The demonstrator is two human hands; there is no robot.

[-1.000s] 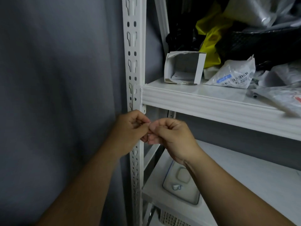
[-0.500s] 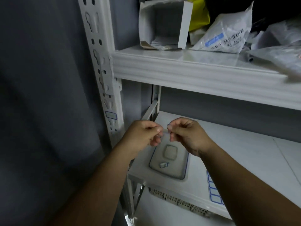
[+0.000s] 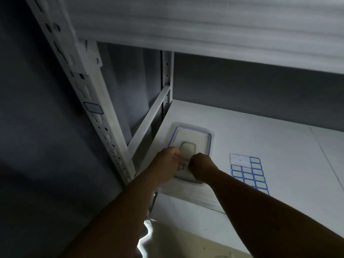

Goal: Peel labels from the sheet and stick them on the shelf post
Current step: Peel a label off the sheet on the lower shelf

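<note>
Label sheet (image 3: 248,173) lies flat on the lower shelf board (image 3: 260,138), to the right of my hands and apart from them. It is a white sheet carrying a grid of small rounded rectangles, each white with a blue border. The upper left part of the grid looks blank, with only faint outlines; the right column and lower rows carry bordered labels. Its near end is hidden behind my right forearm.

One label (image 3: 93,108) of the same kind, blue-bordered and white, sits on the face of the white perforated shelf post (image 3: 104,131), below the bracket where the upper shelf joins. It lies across the post's width, slightly tilted with the post in this view.

My left hand (image 3: 167,162) and right hand (image 3: 200,165) are close together over the near end of a white rectangular lid with a blue rim line (image 3: 191,140), which rests on the lower shelf board. Both hands have fingers curled, fingertips facing each other. A thin dark outline shows between them; I cannot tell whether it is a label or backing, nor which hand pinches it.
</note>
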